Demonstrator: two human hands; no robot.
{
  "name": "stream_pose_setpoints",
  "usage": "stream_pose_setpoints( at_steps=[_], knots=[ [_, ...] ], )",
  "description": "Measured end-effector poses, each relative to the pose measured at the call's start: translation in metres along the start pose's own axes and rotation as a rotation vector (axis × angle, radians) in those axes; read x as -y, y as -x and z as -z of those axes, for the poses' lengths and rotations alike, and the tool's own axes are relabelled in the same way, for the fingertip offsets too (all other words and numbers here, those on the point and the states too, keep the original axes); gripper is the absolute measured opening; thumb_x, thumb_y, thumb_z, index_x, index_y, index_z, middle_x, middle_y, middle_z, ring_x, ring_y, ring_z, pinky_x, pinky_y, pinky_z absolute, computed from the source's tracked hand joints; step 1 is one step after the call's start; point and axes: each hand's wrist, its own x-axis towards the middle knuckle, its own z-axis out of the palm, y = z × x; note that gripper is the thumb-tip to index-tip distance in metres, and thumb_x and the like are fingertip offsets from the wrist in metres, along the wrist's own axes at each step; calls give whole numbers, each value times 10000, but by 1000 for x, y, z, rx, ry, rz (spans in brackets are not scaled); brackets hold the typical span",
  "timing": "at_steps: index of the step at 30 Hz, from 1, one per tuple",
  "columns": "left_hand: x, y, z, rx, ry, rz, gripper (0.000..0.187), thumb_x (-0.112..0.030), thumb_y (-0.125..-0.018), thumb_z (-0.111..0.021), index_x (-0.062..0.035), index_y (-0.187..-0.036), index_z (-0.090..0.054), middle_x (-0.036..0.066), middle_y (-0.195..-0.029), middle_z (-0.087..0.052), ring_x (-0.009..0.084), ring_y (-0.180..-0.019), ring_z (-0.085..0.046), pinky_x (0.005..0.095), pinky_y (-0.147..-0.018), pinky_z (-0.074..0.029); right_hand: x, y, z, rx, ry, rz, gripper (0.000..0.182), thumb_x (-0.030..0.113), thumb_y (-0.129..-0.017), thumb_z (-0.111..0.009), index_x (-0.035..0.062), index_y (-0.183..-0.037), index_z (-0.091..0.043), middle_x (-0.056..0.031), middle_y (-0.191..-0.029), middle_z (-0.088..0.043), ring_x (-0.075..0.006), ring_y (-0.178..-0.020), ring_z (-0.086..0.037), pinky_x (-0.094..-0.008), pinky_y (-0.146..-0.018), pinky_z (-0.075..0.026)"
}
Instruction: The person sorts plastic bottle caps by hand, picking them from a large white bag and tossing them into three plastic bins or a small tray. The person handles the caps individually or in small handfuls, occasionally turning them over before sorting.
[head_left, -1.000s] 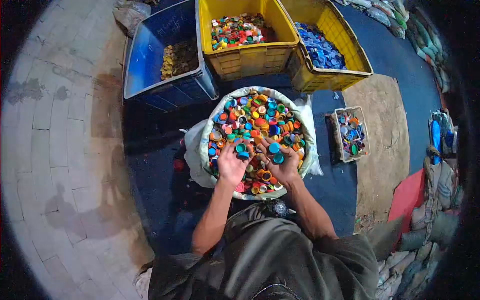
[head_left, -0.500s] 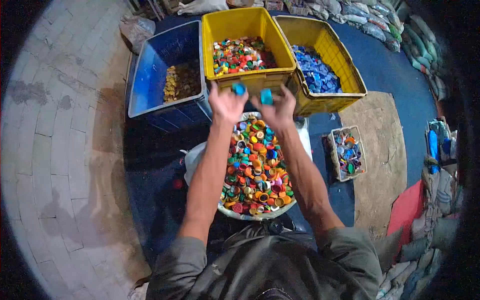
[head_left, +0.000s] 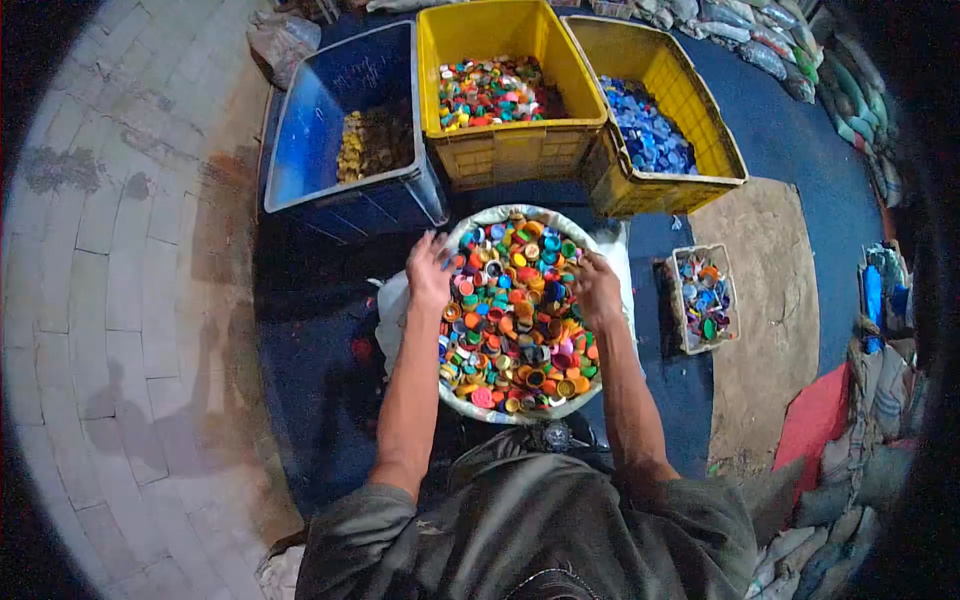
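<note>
In the head view, leans over the sack (head_left: 520,416), filled almost to its rim with caps (head_left: 515,322) of many colours. Has the left hand (head_left: 430,270) at the sack's upper left edge, unclosed, with fingers loosely spread and with no cap visible in it. Has the right hand (head_left: 597,290) at the sack's upper right edge, with fingers partly curled; cannot tell if empty or wrapped round a cap. Cannot tell, for either hand, between touching the nearest caps and hovering just above.

Beyond the sack, shows a row of three: to its far left the blue bin (head_left: 330,110) with yellow and brown pieces (head_left: 352,150), straight beyond it the middle bin (head_left: 515,155) with mixed caps, and to its far right the right bin (head_left: 670,195) with blue caps. Just right of the sack, shows the crate (head_left: 712,347) with assorted bits (head_left: 703,290).

Seems to be at the picking step, with no clear grasp. Probably calls for lowering fingertips among the caps, singling one out and pinching it without dragging neighbours along.
</note>
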Motion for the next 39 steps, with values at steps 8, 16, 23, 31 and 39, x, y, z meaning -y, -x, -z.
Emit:
stream_pose_setpoints(
  at_steps=[8, 16, 23, 31, 39],
  knots=[
    [86, 40, 94, -29, -687, -395, 356, -75, -802, -682, -8, -1108, -514, 49, -938, -624, 122, -813, -575, 270, -765, -473, -48, 92, 43, -190, 259, -72, 404, -61, -825, -589, -41, -1208, -464, -87, -933, -594, -142, -717, -585, -248, -568, -452],
    [89, 71, 89, 0, -1228, -569, 428, -87, -803, -669, -5, -1180, -484, 82, -953, -647, 217, -845, -601, 357, -796, -472, -56, 108, 59, -112, 110, 6, 305, 121, -907, -583, -26, -1166, -515, -86, -936, -619, -151, -665, -610, -261, -633, -508],
    [86, 56, 78, 89, -1398, -656, 409, -99, -798, -663, -13, -1168, -510, 85, -943, -648, 256, -909, -580, 395, -881, -421, -52, 122, 56, -132, 217, -9, 302, 121, -909, -573, -34, -1164, -528, -68, -918, -602, -130, -692, -596, -266, -637, -503],
    [83, 67, 81, -63, -1414, -480, 409, -110, -777, -691, 0, -1140, -538, 91, -894, -671, 264, -890, -624, 378, -837, -452, -68, 119, 75, -151, 245, -26, 293, 124, -895, -594, 5, -1160, -549, -37, -914, -594, -102, -704, -575, -226, -597, -452],
    [82, 66, 88, 11, -1329, -497, 352, -105, -806, -673, -19, -1127, -557, 103, -946, -667, 282, -867, -630, 396, -795, -477, -83, 113, 56, -35, 425, 25, 239, 85, -901, -570, -9, -1117, -531, -44, -883, -602, -102, -679, -557, -247, -590, -449]
  ],
)
